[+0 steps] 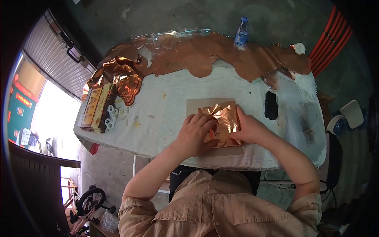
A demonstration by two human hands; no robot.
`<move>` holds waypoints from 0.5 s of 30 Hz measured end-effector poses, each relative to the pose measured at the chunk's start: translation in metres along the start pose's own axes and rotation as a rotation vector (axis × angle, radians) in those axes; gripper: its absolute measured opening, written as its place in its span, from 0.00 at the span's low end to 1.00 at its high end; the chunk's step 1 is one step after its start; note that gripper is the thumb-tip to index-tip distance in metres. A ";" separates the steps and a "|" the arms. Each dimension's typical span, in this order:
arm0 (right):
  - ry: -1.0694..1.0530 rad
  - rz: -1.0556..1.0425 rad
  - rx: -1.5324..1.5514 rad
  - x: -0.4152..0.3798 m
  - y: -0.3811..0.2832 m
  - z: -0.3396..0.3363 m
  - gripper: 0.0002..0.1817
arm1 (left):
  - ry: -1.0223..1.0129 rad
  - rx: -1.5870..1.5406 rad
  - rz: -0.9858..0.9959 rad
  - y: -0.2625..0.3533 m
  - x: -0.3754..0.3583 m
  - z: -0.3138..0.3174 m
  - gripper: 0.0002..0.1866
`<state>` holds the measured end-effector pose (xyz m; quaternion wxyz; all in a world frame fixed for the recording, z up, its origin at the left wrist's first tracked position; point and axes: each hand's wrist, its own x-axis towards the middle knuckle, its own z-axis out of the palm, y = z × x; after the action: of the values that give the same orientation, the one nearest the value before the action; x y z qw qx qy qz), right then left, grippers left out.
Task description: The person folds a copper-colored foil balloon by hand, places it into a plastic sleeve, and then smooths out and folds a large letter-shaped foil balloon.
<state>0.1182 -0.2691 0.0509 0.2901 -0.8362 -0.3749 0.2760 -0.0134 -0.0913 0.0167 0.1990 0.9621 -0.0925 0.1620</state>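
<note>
A square packet wrapped in shiny copper foil (pixel 225 118) lies on a flat brown cardboard sheet (pixel 194 104) near the table's front edge. My left hand (pixel 196 134) rests over the packet's left side, fingers bent onto the foil and thumb at its lower edge. My right hand (pixel 250 127) grips the right side, with the fingers along the edge and the thumb on top at the lower right corner. Part of the foil's left side is hidden under my left hand.
Copper foil sheets (pixel 169 59) spread along the far edge, with a water bottle (pixel 241 33) there. Decorated blocks (pixel 98 106), white rings (pixel 111 117) and small yellow pieces (pixel 136 122) lie left. A black object (pixel 271 106) lies right; a chair (pixel 333 158) stands beyond.
</note>
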 end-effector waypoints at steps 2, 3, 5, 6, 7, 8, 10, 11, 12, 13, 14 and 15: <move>-0.066 0.276 -0.408 -0.006 -0.021 -0.012 0.42 | 0.006 -0.009 -0.010 0.001 0.001 -0.001 0.25; -0.075 0.306 -0.510 -0.007 -0.028 -0.016 0.41 | 0.001 -0.013 -0.012 0.001 0.001 -0.001 0.24; 0.112 0.048 -0.563 -0.010 -0.014 -0.007 0.38 | -0.006 -0.020 -0.013 0.002 0.002 -0.002 0.24; 0.302 -0.212 -0.606 -0.009 -0.004 -0.001 0.36 | -0.044 -0.009 -0.027 0.002 0.003 -0.005 0.26; 0.304 -0.210 -0.605 -0.004 0.003 0.007 0.36 | -0.083 0.002 -0.039 0.003 0.004 -0.005 0.28; 0.344 -0.397 -0.550 0.003 0.010 0.017 0.33 | -0.086 0.004 -0.036 0.003 0.005 -0.004 0.28; 0.388 -0.579 -0.485 0.014 0.022 0.033 0.31 | -0.075 0.030 -0.042 0.002 0.005 -0.001 0.27; 0.390 -0.544 -0.506 0.020 0.026 0.039 0.32 | -0.077 0.033 -0.040 0.001 0.005 -0.001 0.27; 0.389 -0.510 -0.526 0.024 0.029 0.043 0.34 | -0.056 0.036 -0.031 0.001 0.004 -0.001 0.27; 0.388 -0.512 -0.523 0.025 0.032 0.045 0.34 | -0.034 0.039 -0.022 0.000 0.004 -0.001 0.27; 0.360 -0.490 -0.504 0.026 0.034 0.045 0.35 | -0.034 0.040 -0.024 0.000 0.004 -0.001 0.27; 0.331 -0.465 -0.485 0.025 0.035 0.046 0.37 | -0.033 0.015 -0.025 0.000 0.005 -0.002 0.26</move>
<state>0.1179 -0.2559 -0.0106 0.1953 -0.8064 -0.5572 -0.0328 -0.0094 -0.0911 0.0205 0.1920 0.9672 -0.0825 0.1442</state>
